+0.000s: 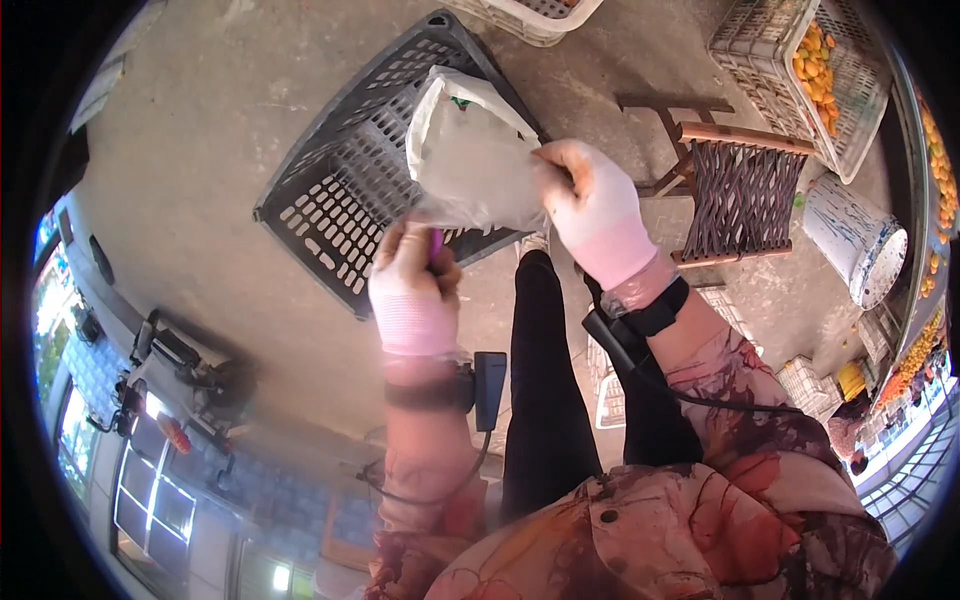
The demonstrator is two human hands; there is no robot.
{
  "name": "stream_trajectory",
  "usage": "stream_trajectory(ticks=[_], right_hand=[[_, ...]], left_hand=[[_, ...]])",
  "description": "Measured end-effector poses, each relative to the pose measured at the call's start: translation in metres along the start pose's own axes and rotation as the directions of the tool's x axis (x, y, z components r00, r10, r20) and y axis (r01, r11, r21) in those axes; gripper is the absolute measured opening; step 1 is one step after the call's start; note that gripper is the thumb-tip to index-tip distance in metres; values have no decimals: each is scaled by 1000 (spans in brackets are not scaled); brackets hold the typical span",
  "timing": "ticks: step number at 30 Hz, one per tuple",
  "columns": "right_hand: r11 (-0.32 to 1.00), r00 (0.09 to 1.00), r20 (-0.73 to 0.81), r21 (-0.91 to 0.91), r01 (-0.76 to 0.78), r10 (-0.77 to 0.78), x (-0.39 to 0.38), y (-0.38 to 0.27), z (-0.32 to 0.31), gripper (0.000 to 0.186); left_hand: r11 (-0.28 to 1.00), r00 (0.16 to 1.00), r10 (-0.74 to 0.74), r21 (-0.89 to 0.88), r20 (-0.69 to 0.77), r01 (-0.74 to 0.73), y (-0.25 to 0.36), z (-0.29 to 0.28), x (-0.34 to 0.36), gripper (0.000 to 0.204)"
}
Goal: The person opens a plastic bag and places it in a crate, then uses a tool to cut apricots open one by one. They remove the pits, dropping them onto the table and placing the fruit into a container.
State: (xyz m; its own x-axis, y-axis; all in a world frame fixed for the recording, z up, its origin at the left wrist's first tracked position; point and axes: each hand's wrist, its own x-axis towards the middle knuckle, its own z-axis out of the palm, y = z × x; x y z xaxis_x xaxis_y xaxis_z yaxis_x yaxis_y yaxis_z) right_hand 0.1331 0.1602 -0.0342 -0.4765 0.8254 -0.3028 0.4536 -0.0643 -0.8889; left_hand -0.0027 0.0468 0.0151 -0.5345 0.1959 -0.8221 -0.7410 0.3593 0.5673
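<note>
Plastic bag [470, 160], dark crate [345, 190] beneath, stool [745, 190] near

Plastic bag [470, 160] held between 2 hands: right hand [592, 205] at bag's right edge, left hand [413, 285] at its lower left corner. Slotted crate [345, 190] on floor beyond hands, partly behind bag. Woven stool [742, 190] just right of right hand. Bucket [855, 240] right of stool. Crate with fruit [815, 65] far right, beyond stool. Another crate [530, 15] beyond slotted crate.
</note>
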Motion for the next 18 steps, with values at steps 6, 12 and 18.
stream_trajectory(ticks=[6, 12, 18], right_hand=[[998, 996, 90, -70, 3, 4, 13, -11, 0, 16], [983, 977, 116, 23, -182, 179, 15, -22, -2, 21], [961, 956, 126, 46, -272, 264, 20, -17, -10, 24]], left_hand=[[392, 741, 645, 752, 186, -530, -14, -5, -43, 18], [941, 959, 284, 187, 15, -281, -27, 44, -47, 37], [933, 946, 315, 154, 84, -324, -30, 33, -33, 47]])
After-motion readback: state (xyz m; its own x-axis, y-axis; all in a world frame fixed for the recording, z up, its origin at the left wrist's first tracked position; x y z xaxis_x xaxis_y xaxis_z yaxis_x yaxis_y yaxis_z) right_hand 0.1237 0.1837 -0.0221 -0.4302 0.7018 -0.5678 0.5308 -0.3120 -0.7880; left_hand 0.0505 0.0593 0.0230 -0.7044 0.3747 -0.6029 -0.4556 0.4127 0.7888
